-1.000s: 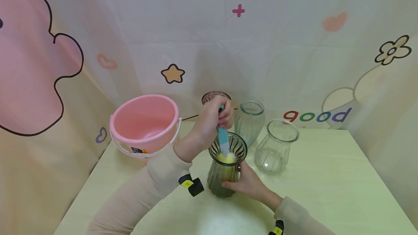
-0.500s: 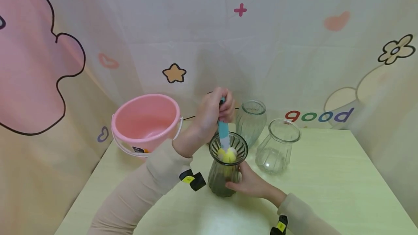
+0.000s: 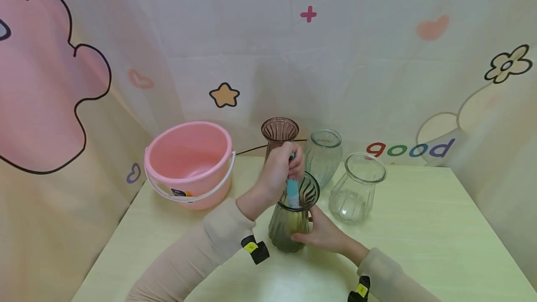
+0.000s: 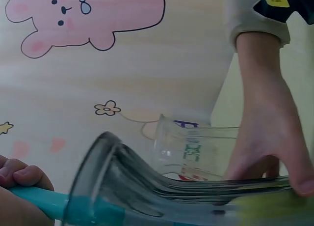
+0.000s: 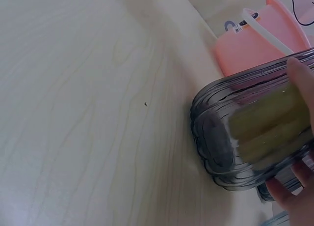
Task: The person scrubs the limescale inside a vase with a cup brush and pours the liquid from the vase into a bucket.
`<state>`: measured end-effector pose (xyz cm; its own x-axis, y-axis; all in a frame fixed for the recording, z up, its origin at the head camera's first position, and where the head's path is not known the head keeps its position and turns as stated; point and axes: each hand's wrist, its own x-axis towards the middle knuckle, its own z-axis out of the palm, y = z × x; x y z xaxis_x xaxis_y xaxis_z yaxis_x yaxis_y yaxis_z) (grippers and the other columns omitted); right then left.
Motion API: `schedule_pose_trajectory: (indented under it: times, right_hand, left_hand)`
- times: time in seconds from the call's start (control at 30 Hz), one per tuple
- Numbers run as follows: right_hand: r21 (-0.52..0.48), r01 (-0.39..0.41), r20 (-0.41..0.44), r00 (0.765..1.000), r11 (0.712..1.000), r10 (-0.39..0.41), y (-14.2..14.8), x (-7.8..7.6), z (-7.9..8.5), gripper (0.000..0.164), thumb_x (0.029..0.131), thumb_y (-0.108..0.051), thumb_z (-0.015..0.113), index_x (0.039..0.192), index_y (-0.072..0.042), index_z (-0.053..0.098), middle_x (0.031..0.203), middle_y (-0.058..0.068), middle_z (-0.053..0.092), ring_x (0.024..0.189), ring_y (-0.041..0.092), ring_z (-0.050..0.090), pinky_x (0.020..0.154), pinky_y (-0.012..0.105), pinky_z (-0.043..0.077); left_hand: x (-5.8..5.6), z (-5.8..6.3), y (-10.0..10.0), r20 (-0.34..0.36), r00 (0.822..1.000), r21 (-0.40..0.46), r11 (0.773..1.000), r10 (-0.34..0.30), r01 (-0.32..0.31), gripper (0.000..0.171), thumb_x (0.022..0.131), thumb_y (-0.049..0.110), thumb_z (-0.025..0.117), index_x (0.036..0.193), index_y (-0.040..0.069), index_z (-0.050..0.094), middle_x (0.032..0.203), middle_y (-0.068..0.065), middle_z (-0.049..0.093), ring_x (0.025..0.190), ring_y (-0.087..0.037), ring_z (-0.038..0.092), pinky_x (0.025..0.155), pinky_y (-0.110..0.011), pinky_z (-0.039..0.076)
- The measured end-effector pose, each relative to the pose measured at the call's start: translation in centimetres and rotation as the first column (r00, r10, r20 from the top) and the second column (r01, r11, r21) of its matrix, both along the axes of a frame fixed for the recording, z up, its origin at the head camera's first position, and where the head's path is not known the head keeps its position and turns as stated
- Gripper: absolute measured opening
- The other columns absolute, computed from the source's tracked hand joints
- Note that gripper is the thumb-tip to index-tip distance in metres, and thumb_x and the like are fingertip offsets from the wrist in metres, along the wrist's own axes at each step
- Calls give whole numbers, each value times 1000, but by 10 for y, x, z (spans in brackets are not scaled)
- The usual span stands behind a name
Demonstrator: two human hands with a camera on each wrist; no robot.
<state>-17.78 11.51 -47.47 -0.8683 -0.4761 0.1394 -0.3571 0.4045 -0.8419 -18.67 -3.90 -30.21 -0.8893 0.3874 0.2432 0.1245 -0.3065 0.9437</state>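
My left hand [image 3: 286, 167] grips the teal handle of a bottle brush [image 3: 292, 189] from above. The brush's yellow sponge head [image 5: 270, 125] is down inside a ribbed smoky-grey glass vase [image 3: 283, 234], seen through the glass in the right wrist view. My right hand [image 3: 323, 233] holds the vase low on its right side, thumb across the front and fingers behind. The vase stands upright on the table. In the left wrist view the teal handle [image 4: 44, 204] enters the flared mouth, and my right hand [image 4: 270, 132] wraps the vase's lower body.
A pink bucket [image 3: 214, 190] with a white handle stands at the left. Behind the grey vase are a brownish-pink glass vase [image 3: 277, 136] and a pale clear vase [image 3: 325, 160]. Another clear glass vase [image 3: 352, 195] stands to the right. A printed curtain [image 3: 356, 59] hangs behind the table [image 3: 440, 236].
My left hand rose slightly with the brush, lifting the yellow sponge to the vase's mouth, then pushed down, so the sponge now sits deeper inside. My right hand keeps holding the vase in place.
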Motion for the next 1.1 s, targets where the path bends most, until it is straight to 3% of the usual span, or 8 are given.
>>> schedule_pose_trajectory:
  times: [0.23, 0.33, 0.47, 0.63, 0.87, 1.1]
  right_hand:
    - [-30, 13, 42, 999, 999, -12, -2, 2, 0, 94, 69, -26, 80, 140, -15, 20, 136, 4, 39, 121, 22, 43, 97, 46, 37]
    - [-24, -32, 74, 997, 999, 34, 0, 2, -1, 96, 73, -26, 77, 143, -14, 12, 140, 8, 34, 124, 23, 40, 98, 44, 36]
    - [-9, -77, 117, 990, 997, 77, 5, 1, 0, 88, 79, -25, 72, 143, -11, 13, 141, 13, 32, 129, 31, 35, 101, 49, 33]
    - [-23, -92, 98, 991, 996, 94, 8, -1, -2, 87, 80, -26, 71, 143, -10, 15, 142, 14, 32, 130, 32, 34, 102, 53, 32]
    - [-45, -59, 38, 997, 997, 60, 7, 0, -7, 86, 76, -28, 75, 141, -11, 21, 138, 8, 37, 125, 26, 39, 100, 50, 35]
    - [-49, -2, -11, 1000, 999, 2, 3, 4, -7, 88, 71, -20, 78, 140, -9, 24, 136, 9, 40, 123, 24, 41, 98, 49, 37]
  left_hand:
    - [-1, -18, 4, 9, 1000, -75, 997, -28, 29, 37, 92, 11, 24, 55, 8, 24, 48, 0, 25, 45, -16, 23, 51, -28, 25]
    - [-2, -20, 4, -9, 999, -80, 996, -32, 32, 36, 92, 10, 23, 56, 7, 24, 48, 0, 25, 45, -17, 23, 51, -27, 26]
    - [-3, -21, 4, 1, 1000, -56, 998, -30, 30, 37, 92, 10, 24, 55, 7, 23, 48, 1, 24, 45, -16, 22, 50, -28, 24]
    - [-2, -17, 4, 21, 1000, -12, 1000, -11, 11, 38, 92, 14, 27, 54, 9, 24, 48, 2, 24, 45, -15, 21, 49, -26, 23]
    - [3, 4, 3, -35, 999, -14, 1000, -11, 10, 35, 89, 17, 29, 55, 10, 25, 48, 2, 25, 45, -16, 21, 49, -27, 24]
    - [8, 46, -6, -67, 995, 63, 995, -71, 75, 36, 89, 12, 27, 53, 12, 25, 47, 3, 23, 43, -14, 19, 47, -26, 18]
